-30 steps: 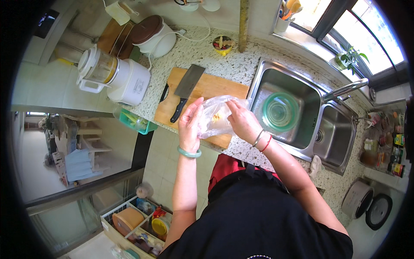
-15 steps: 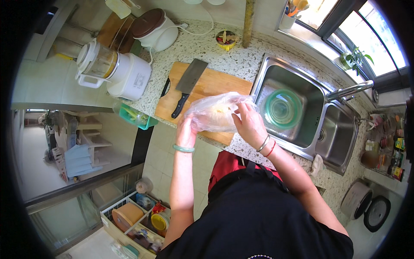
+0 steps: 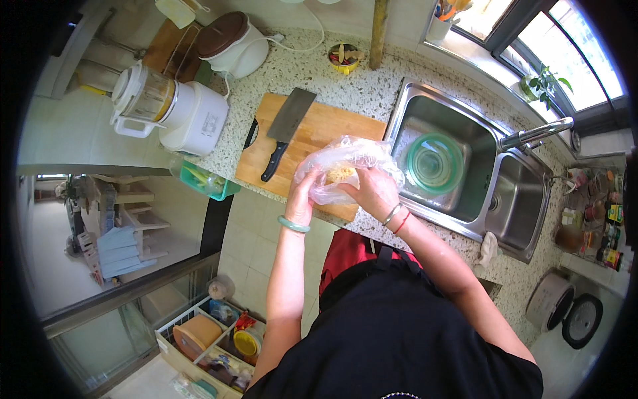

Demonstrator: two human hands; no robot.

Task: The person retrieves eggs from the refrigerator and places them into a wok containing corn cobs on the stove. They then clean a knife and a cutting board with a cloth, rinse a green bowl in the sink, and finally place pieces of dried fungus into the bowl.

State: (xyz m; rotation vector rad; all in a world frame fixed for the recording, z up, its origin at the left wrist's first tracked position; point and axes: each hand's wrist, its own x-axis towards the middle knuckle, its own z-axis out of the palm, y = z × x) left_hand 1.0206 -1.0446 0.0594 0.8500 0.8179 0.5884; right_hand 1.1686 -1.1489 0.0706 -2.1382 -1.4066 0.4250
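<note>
A clear plastic bag (image 3: 362, 151) with pale yellowish food (image 3: 341, 174) inside is held up over the near edge of a wooden cutting board (image 3: 342, 124). My left hand (image 3: 302, 198) is closed on the bag's left side, a green bangle at the wrist. On the right, my right hand (image 3: 377, 193) grips the bag, its thumb by the opening; its other fingertips are partly hidden by the plastic. The food shows between both hands, its exact kind unclear. A cleaver (image 3: 292, 114) with a black handle lies on the board's left part, touched by neither hand.
Right of the board is a steel double sink (image 3: 475, 223) with a green-rimmed glass bowl (image 3: 435, 163) in it. A blender (image 3: 193, 120) and a brown-lidded white pot (image 3: 242, 50) stand at the left. A small yellow bowl (image 3: 345, 68) sits at the back.
The bag has been opened wider, so its contents show more plainly. My left hand has shifted right, and my right hand has moved slightly left, its thumb now at the opening.
</note>
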